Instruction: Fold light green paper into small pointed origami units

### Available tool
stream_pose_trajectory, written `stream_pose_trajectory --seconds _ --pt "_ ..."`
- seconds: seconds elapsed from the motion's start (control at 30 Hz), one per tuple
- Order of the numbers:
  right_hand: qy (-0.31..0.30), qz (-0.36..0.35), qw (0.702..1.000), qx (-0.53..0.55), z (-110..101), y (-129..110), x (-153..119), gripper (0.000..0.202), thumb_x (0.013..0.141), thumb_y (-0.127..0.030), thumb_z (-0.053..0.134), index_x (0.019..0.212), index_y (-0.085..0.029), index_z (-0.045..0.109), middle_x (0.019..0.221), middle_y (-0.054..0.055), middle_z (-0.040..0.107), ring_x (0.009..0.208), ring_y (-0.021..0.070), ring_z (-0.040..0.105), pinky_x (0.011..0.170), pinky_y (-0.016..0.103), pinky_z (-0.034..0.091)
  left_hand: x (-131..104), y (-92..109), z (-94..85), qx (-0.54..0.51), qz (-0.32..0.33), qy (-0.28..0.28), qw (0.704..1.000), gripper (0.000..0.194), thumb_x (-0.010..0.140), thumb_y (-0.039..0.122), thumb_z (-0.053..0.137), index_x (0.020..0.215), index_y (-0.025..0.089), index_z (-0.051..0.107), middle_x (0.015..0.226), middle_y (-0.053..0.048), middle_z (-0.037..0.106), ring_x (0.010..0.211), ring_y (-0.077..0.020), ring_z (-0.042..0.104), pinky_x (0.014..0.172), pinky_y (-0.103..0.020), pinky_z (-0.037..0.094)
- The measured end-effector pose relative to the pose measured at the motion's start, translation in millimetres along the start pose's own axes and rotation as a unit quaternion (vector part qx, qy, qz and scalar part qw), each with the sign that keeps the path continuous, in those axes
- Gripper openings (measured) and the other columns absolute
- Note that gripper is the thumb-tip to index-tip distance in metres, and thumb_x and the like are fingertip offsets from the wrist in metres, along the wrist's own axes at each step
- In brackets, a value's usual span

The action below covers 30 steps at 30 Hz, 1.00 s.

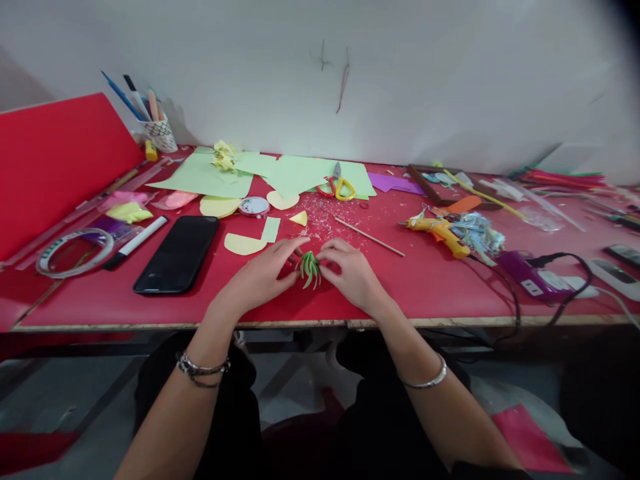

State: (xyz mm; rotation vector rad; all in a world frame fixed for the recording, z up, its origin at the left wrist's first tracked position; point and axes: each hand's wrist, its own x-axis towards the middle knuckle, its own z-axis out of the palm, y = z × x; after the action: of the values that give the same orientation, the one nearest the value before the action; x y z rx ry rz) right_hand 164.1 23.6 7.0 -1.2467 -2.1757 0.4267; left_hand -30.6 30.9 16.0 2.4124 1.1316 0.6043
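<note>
Between my two hands, just above the front part of the red tabletop, is a small green paper piece cut into curling strips point(309, 269) that droop downward. My left hand point(267, 272) has its fingers bent around the left side of the strips. From the right, the thumb and fingers of my right hand point(350, 270) pinch at the same piece. Some fingertips are hidden behind the strips. Beyond the hands lie a small yellow paper wedge point(299, 218), a pale yellow cut shape point(245, 244), a thin wooden stick point(370, 236) and scattered paper bits.
A black phone point(177, 255), marker point(136, 243) and tape roll point(75, 253) lie to the left. Scissors point(338, 183) rest on green paper sheets point(295, 172) at the back. Rightward are a yellow glue gun point(440, 233) with its cord and a purple power socket point(534, 277).
</note>
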Motion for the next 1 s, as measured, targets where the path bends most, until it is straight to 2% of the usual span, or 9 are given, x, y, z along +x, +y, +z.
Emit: stream_pose_trajectory --seconds 0.13,0.37,0.53,0.7,0.83,1.0 --pt "0.034 -0.002 0.999 -0.021 0.0 2.1 -0.7 0.014 0.080 -0.015 0.049 0.085 -0.018 0.061 0.088 0.005 0.059 0.077 0.0148 0.054 0.067 0.025 0.041 2.0 1.9 -0.6 -0.013 0.000 0.019 1.000 0.049 0.081 0.023 0.047 0.128 0.022 0.035 0.123 -0.008 0.049 0.109 -0.0192 0.050 0.091 -0.032 0.042" --pt "0.049 -0.015 0.998 -0.025 0.7 2.8 -0.6 0.012 0.080 -0.014 0.049 0.084 -0.017 0.060 0.083 0.004 0.060 0.076 0.0149 0.055 0.067 0.024 0.042 3.9 -2.5 5.8 -0.006 -0.002 0.015 1.000 0.042 0.083 0.028 0.046 0.124 0.023 0.042 0.120 -0.007 0.053 0.105 -0.0201 0.052 0.088 -0.034 0.043" --pt "0.050 -0.037 0.998 -0.006 2.0 2.8 0.2 0.016 0.080 -0.011 0.048 0.085 -0.017 0.062 0.084 0.005 0.060 0.076 0.0140 0.056 0.068 0.024 0.043 3.9 0.6 5.4 -0.031 -0.021 0.013 0.999 0.049 0.084 0.028 0.044 0.132 0.025 0.031 0.117 -0.007 0.054 0.097 -0.0178 0.056 0.085 -0.033 0.044" --pt "0.055 -0.047 0.997 -0.007 2.8 3.4 0.6 0.016 0.080 -0.012 0.049 0.087 -0.016 0.064 0.086 0.006 0.061 0.078 0.0146 0.057 0.071 0.025 0.044 3.8 2.2 4.0 -0.028 0.005 0.017 0.999 0.039 0.090 0.032 0.033 0.128 0.024 0.037 0.127 -0.006 0.047 0.115 -0.0189 0.044 0.095 -0.035 0.037" --pt "0.059 -0.049 0.997 -0.007 2.8 3.8 0.6 0.016 0.080 -0.012 0.050 0.086 -0.015 0.064 0.085 0.006 0.062 0.077 0.0144 0.057 0.070 0.025 0.044 3.7 0.9 4.8 -0.028 0.007 0.012 1.000 0.038 0.091 0.027 0.029 0.127 0.024 0.040 0.122 -0.006 0.051 0.110 -0.0177 0.047 0.093 -0.034 0.039" --pt "0.061 -0.046 0.997 -0.004 1.8 2.9 1.0 0.015 0.079 -0.010 0.051 0.085 -0.014 0.065 0.083 0.006 0.062 0.075 0.0142 0.057 0.070 0.024 0.045 3.4 -0.3 5.9 -0.009 -0.006 0.014 1.000 0.038 0.088 0.022 0.034 0.126 0.023 0.040 0.123 -0.005 0.051 0.111 -0.0175 0.047 0.092 -0.032 0.040"
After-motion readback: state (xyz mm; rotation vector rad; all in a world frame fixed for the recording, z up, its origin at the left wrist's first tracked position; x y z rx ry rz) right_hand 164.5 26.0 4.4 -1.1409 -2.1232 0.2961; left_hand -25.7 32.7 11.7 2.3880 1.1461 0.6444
